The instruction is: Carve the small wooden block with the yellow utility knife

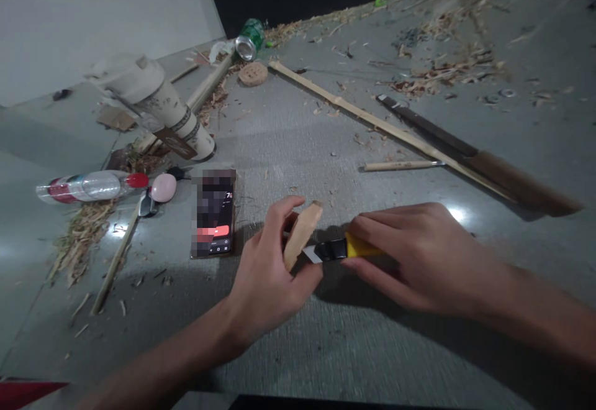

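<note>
A small flat piece of pale wood [303, 235] with angled edges is gripped between the fingers and thumb of my left hand [270, 279]. My right hand [414, 255] is closed around a yellow and black utility knife [333, 250]. The knife's blade points left and meets, or nearly meets, the lower right edge of the wood, close to my left thumb. My right palm and fingers cover much of the yellow handle. To the left of my left hand lies a phone [214, 214] with its screen lit.
A patterned tumbler [172, 109], a plastic bottle [93, 186] and a hammer-like tool [116, 261] are at left. Farther back are a green can [249, 40] and a round wooden disc [252, 74]. A long stick [344, 105] and a dark long-bladed tool [493, 168] lie at right, among wood shavings [442, 77].
</note>
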`<state>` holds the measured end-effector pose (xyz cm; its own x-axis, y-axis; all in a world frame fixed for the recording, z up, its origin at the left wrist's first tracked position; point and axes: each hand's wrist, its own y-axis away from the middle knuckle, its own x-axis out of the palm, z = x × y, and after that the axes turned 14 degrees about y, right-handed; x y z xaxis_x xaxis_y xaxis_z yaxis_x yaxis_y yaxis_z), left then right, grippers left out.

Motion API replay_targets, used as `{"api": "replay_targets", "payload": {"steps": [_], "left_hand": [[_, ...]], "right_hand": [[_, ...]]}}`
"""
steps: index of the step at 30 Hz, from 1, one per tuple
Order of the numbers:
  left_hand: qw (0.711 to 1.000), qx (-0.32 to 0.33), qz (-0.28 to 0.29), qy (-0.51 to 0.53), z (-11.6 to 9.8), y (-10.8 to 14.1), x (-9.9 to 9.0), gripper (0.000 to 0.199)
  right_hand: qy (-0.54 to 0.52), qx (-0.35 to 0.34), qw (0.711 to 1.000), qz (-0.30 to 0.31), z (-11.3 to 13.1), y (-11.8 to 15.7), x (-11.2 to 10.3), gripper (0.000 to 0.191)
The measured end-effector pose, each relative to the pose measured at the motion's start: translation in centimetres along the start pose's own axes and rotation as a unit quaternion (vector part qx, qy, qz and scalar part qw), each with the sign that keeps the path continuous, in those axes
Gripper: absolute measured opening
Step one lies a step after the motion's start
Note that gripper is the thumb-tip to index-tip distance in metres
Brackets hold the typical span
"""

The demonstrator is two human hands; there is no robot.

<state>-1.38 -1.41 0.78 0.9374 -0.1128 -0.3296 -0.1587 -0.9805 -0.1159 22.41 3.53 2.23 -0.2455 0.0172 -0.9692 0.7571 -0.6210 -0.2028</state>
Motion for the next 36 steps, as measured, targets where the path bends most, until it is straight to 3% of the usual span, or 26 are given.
{"api": "replay_targets", "payload": {"steps": [7,16,21,29,36], "left_hand": [[1.0,-0.014,-0.013,0.003,-0.2,-0.1,0.1,0.062],[1.0,-0.014,-0.013,0.003,0.2,0.1,0.0,0.079],[1.0,-0.021,-0.019,0.011,-0.1,0.0,0.0,0.068],[0.984,-0.09,-0.007,0.153,0.0,-0.8,-0.2,0.053],[0.974,-0.127,-0.017,0.186,-0.3,-1.2,-0.2,0.047]], "right_hand": [[0.056,0.038,0.997,-0.029,-0.3,0.2,-0.6,0.033],[0.017,0.005,1.0,-0.005,0.5,0.1,-0.1,0.031],[0.054,0.037,0.998,-0.016,0.1,0.0,-0.2,0.035],[0.078,0.065,0.995,-0.018,-0.3,0.2,-0.1,0.038],[0.078,0.061,0.995,-0.016,-0.4,0.2,0.2,0.038]]}}
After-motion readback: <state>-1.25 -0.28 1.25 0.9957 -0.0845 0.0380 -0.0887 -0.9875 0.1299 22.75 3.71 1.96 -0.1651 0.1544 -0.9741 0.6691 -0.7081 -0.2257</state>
